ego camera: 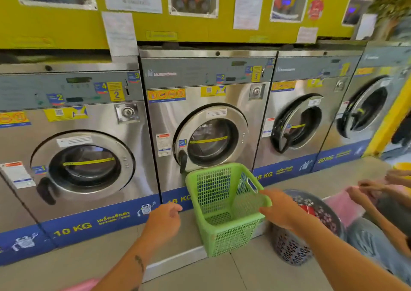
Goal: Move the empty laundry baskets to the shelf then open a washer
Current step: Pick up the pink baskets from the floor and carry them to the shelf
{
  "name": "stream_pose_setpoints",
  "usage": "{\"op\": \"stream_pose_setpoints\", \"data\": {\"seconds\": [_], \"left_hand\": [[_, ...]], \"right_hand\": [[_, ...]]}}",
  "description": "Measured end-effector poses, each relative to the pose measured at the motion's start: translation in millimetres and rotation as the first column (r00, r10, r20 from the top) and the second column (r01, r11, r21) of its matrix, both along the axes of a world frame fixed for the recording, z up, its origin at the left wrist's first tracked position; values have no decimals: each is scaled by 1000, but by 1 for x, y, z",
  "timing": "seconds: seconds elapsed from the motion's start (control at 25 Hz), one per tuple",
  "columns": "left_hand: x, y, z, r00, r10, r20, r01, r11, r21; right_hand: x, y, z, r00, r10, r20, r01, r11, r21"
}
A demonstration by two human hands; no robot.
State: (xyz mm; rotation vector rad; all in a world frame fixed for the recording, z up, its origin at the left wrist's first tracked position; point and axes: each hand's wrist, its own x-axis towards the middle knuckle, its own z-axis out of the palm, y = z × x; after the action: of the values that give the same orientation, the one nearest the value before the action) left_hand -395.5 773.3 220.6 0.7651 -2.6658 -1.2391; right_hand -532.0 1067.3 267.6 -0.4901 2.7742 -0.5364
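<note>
At five o'clock the right hand [278, 210] touches the rim of the green basket [224, 208], grip unclear, left hand [164, 219] loosely curled, empty; likely light stiff mesh, lift by handle slots [252, 185]

Tilted green basket [224, 210] before a steel washer [206, 135], right hand [278, 210] around its rim, left hand [164, 219] loose nearby

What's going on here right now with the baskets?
A person's right hand holds the rim of the empty green basket, tilted in front of the 15 KG washer. The left hand hangs free beside it, holding nothing. A grey basket with things in it sits to the right, where another person handles pink cloth.
</note>
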Motion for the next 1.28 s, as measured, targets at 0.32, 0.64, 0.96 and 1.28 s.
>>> {"op": "stream_pose_setpoints", "data": {"seconds": [0.32, 0.64, 0.96, 1.28], "left_hand": [[-139, 23, -16, 999, -32, -12, 32, 999, 22], [-262, 5, -80, 993, -18, 120, 16, 1000, 18], [-322, -5, -185, 897, 170, 408, -69, 966, -250], [-332, -10, -267, 804, 292, 518, -218, 955, -201]], "right_hand": [[-119, 30, -8, 994, -107, 33, 107, 994, -20], [-236, 23, -57, 980, -155, 122, 156, 988, 2], [-362, 0, -178, 954, -38, 298, 25, 999, 48], [-440, -29, -280, 923, 6, 384, -18, 999, 29]]}}
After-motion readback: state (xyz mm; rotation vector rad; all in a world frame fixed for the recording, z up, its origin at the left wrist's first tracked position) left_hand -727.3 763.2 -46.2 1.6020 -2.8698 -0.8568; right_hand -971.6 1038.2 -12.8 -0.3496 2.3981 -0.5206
